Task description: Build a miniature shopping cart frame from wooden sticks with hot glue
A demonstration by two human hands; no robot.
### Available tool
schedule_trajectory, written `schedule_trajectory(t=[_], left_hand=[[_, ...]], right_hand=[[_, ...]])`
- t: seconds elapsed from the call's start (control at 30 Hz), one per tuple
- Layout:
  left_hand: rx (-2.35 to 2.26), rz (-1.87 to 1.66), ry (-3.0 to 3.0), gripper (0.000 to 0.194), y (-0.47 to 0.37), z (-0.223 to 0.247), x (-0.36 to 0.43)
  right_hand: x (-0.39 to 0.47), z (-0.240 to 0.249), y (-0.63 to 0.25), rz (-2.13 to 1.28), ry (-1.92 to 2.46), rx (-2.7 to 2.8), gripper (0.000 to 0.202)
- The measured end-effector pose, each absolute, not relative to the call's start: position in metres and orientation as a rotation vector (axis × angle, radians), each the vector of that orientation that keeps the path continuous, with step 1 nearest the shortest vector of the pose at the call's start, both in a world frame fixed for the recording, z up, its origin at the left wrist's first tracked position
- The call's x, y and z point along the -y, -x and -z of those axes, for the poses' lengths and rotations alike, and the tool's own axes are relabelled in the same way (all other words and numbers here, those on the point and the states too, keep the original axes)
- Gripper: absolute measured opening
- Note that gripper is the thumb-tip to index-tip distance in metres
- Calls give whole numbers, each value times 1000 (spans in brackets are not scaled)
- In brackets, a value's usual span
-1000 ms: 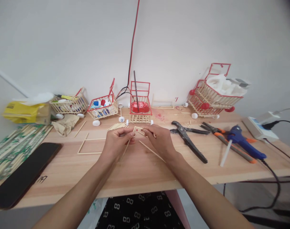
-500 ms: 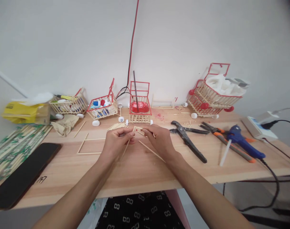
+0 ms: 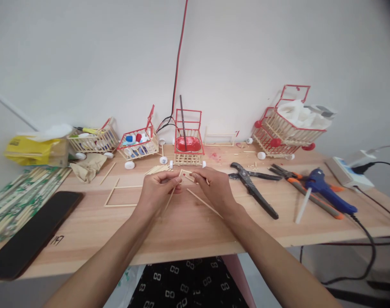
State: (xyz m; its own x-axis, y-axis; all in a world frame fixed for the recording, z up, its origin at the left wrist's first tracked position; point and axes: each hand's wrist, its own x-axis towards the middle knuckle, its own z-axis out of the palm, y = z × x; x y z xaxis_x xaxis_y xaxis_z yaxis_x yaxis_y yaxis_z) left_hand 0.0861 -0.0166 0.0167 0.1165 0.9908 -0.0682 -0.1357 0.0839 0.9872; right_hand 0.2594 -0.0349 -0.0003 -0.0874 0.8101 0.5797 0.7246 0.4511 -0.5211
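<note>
Near the middle of the table, my left hand (image 3: 159,188) pinches a thin wooden stick (image 3: 170,200) that slants down toward me. My right hand (image 3: 211,184) is closed on another thin stick (image 3: 187,173) opposite it. The two sticks meet in a corner between my fingertips. A loose stick (image 3: 203,202) lies on the table under my right hand. Left of my left hand, a flat stick frame (image 3: 109,194) rests on the wood, partly hidden by the hand. Just behind is a pile of short sticks (image 3: 158,169).
Small stick carts (image 3: 138,145) stand along the wall, one holding a red dish (image 3: 189,144). Black cutters (image 3: 254,192), pliers (image 3: 310,194), a blue glue gun (image 3: 331,194) and a power strip (image 3: 349,173) lie right. A phone (image 3: 34,233) and wrapped chopsticks (image 3: 21,196) lie left.
</note>
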Motion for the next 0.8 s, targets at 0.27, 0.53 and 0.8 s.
schedule_trajectory(t=[0.27, 0.53, 0.8], left_hand=[[-1063, -1138, -1115, 29, -86, -15, 16], [-1070, -1140, -1112, 30, -86, -17, 18], [-1066, -1134, -1125, 29, -86, -19, 18]], right_hand=[[36, 0, -259, -121, 1285, 1822, 20], [35, 0, -258, -133, 1292, 1822, 21], [36, -1, -258, -144, 1296, 1831, 21]])
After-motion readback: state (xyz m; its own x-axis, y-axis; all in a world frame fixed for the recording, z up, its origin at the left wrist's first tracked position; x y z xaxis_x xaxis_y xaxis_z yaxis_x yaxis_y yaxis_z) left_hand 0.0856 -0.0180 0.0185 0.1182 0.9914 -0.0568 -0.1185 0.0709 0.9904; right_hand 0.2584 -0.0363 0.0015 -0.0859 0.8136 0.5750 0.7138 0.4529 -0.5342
